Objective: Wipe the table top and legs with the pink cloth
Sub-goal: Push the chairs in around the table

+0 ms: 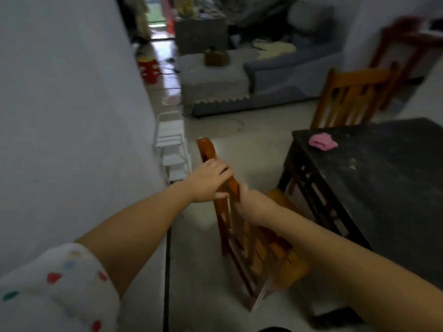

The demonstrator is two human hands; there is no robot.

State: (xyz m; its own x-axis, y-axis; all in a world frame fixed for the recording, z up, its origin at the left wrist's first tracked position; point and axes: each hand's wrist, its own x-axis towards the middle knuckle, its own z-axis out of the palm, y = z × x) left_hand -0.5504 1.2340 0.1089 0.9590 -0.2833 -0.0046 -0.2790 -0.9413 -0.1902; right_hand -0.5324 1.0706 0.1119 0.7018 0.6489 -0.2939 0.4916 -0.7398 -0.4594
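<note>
Both hands are gripping the wooden chair backrest: left hand fingers curling over it, right hand clamping below. Pink cloth is lying on dark table.

A tilted wooden chair blocks the near side of the table; open floor lies beyond.

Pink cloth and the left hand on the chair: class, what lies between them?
In the head view, bare pale floor and the dark table's near corner lie between the left hand and the pink cloth.
</note>
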